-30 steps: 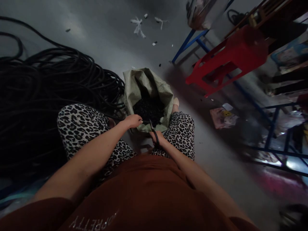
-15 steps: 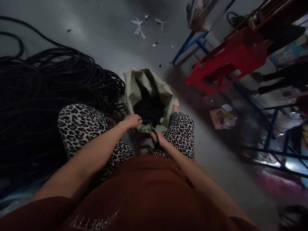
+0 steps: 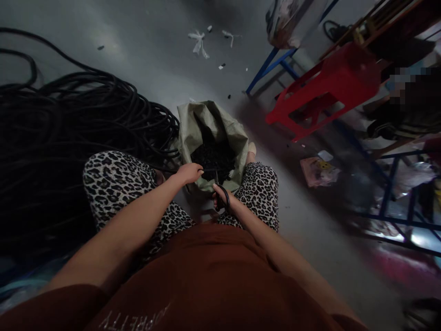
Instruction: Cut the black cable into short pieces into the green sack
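My left hand (image 3: 190, 173) is closed around a black hose or cable (image 3: 165, 169), whose end sticks out over an open woven sack (image 3: 188, 124). Dark short pieces (image 3: 213, 154) lie inside the sack. In my right hand (image 3: 222, 196) is a pair of scissors (image 3: 226, 197) with black handles, its fingers wrapped through them. The blades point up over the sack's near rim, close to the tip of the hose or cable. Whether the blades touch it I cannot tell.
A large heap of black coils (image 3: 86, 110) fills the left side. To the right lie a red plastic stool (image 3: 330, 87), blue metal frames (image 3: 387, 188) and a pink packet (image 3: 315, 171). Plastic scraps (image 3: 199, 41) are on the floor ahead. Another person is partly visible at the far right.
The scissors have turned a little in my right hand, and their blades now point more straight up. My left hand stays nearly in place. The person at the far right has moved.
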Action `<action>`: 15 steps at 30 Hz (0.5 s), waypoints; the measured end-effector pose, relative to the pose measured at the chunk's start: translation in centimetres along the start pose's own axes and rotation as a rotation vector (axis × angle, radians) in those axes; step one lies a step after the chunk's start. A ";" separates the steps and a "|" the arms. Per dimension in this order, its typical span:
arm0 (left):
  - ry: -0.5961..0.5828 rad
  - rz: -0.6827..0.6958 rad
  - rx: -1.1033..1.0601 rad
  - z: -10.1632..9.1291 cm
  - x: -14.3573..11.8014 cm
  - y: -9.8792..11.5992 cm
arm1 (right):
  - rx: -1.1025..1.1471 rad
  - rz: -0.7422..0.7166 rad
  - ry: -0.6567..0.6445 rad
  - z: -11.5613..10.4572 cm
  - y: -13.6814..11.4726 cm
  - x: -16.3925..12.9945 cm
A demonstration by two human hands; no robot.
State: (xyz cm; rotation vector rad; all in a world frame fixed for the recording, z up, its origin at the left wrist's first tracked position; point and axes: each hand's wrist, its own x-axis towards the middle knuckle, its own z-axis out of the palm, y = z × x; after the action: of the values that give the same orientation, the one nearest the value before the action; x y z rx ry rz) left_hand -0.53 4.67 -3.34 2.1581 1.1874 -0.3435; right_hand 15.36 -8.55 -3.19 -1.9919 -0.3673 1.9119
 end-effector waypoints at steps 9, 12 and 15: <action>-0.016 0.040 -0.005 0.0 -0.4 0.5 | 0.004 -0.003 -0.048 0.4 -0.6 -0.7; -0.036 0.055 0.004 0.1 -0.4 0.6 | 0.000 0.000 -0.033 0.5 -0.8 -0.8; -0.039 0.073 0.022 0.2 -0.4 0.5 | -0.008 0.003 -0.025 0.5 -1.0 -0.9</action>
State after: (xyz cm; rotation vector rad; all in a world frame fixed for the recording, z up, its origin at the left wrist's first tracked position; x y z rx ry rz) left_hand -0.35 4.10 -3.09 2.1980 1.0849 -0.3661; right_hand 14.86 -8.01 -1.93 -1.9760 -0.3790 1.9413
